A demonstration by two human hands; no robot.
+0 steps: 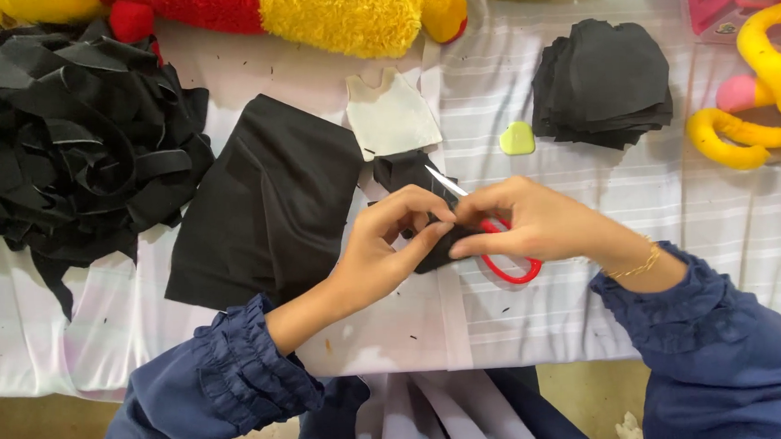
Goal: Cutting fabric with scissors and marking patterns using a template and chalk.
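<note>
Blk fabric scrap [433, 248] | L hand [383, 247] pinches it | R hand [526, 220] grip on red scissors [501, 258] | cream pattern [391, 115] behind

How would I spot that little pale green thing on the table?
Start at the stack of cut black fabric pieces at upper right of the white striped tablecloth. Just left of it lies the small green piece, rounded-triangular. It is the only pale green item among black cloth.
</note>
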